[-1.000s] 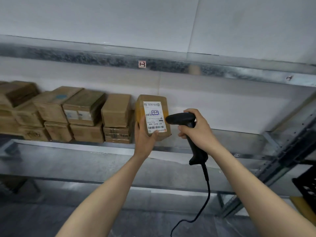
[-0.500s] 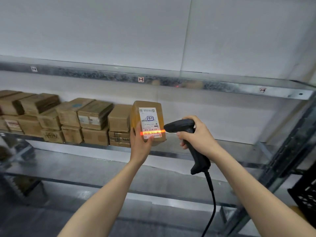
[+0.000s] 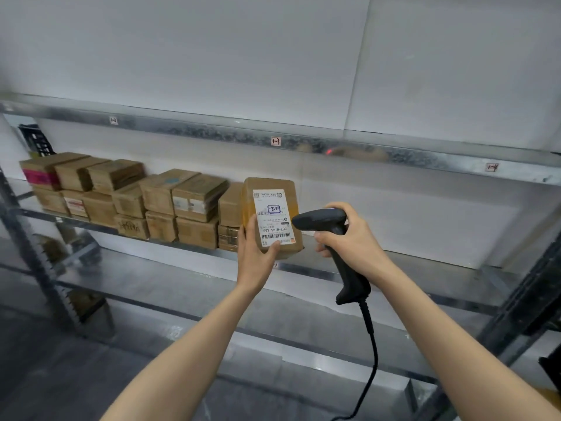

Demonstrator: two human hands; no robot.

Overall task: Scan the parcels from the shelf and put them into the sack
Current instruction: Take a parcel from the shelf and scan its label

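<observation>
Closest to me, two bare forearms reach up from the bottom of the scene toward a metal rack. A black cable [image 3: 372,344] hangs down between them and runs up into the grip of a black handheld scanner [image 3: 318,221]. The right hand [image 3: 352,241] is wrapped round that grip, fingers curled on the handle just below the head, and the nose of the scanner points left at the parcel.

The left hand [image 3: 255,256] holds the parcel [image 3: 273,185] upright from below and from its left side, with the thumb pressed on the lower edge of the front and the fingers gripping its left side. The parcel is a brown carton held in the air in front of the shelf, just left of the scanner's nose and not touching it. Its white label [image 3: 271,218] faces outward, with a barcode along the bottom.

Behind the hands runs the middle shelf [image 3: 425,264] of bare steel. On its left part, more brown parcels [image 3: 182,205] stand stacked in two layers, packed close together, the nearest one just behind the held parcel.

Above them the upper shelf edge [image 3: 197,132] carries small tags, and a red spot [image 3: 328,151] glows on it to the right. At the far left a black crate [image 3: 35,141] shows. Beyond all that is a plain white wall [image 3: 212,56].
</observation>
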